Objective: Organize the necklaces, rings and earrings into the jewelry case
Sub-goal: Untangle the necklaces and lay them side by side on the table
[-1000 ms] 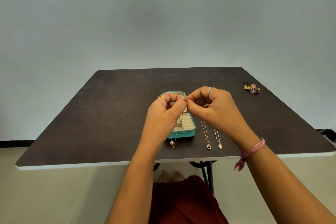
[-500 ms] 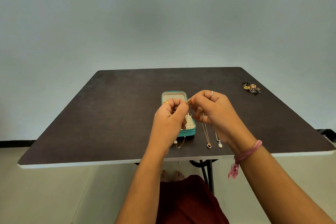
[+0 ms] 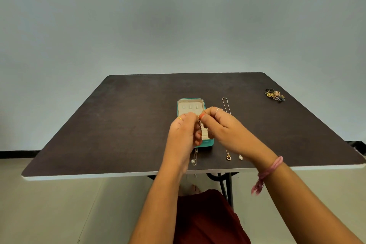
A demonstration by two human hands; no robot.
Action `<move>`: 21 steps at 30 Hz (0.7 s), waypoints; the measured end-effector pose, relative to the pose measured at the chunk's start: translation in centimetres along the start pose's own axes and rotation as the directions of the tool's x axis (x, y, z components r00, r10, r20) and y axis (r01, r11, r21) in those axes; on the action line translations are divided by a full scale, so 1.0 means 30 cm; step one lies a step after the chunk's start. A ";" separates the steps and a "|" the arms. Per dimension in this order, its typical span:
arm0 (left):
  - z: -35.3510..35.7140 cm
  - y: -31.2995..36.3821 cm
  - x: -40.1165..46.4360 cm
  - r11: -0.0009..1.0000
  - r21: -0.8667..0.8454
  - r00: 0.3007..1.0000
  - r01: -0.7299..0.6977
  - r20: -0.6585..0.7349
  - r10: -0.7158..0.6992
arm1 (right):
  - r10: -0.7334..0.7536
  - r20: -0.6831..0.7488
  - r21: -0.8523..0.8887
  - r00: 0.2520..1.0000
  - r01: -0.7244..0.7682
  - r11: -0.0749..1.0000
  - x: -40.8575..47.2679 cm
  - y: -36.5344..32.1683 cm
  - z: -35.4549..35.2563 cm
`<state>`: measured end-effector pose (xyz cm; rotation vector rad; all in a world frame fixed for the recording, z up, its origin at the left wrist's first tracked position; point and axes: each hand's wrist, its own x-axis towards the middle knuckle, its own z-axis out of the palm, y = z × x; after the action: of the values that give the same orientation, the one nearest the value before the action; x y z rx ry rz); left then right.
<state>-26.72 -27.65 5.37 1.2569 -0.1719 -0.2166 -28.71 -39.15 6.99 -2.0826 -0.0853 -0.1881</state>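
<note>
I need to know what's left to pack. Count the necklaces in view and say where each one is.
3. One necklace is pinched between both hands over the case, its pearl end trailing onto the table. Two lie right of the case: gold pendant, silver pendant. Hands may hide others.

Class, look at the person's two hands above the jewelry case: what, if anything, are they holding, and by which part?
Both the left hand and right hand pinch a thin necklace near its upper end; the rest hangs down.
</note>
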 end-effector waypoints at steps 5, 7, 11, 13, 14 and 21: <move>-0.011 -0.033 -0.018 0.969 -0.183 0.985 0.167 -0.008 -0.171 | -0.010 -0.001 -0.162 1.000 0.010 0.987 0.012 0.035 -0.014; -0.013 -0.045 -0.025 0.963 -0.200 0.982 0.181 -0.011 -0.187 | 0.007 -0.026 -0.144 1.000 -0.011 0.989 0.015 0.048 -0.009; -0.017 -0.047 -0.029 0.953 -0.258 0.986 0.161 0.000 -0.167 | -0.013 -0.037 -0.108 0.999 0.009 0.994 0.018 0.058 -0.004; -0.023 -0.045 -0.027 0.953 -0.273 0.990 0.134 -0.004 -0.141 | -0.043 -0.041 -0.093 0.998 0.039 0.995 0.017 0.055 -0.006; -0.026 -0.044 -0.026 0.954 -0.273 0.991 0.126 -0.002 -0.131 | -0.060 -0.051 -0.086 0.997 0.055 0.995 0.016 0.053 -0.008; -0.056 -0.047 0.000 0.993 -0.083 0.996 0.080 0.051 -0.075 | -0.133 -0.063 -0.247 0.989 0.114 0.962 0.012 0.045 -0.022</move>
<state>-26.39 -26.53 3.51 1.1750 -0.1535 -0.3181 -28.24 -40.40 6.22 -2.3124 -0.1508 -0.3730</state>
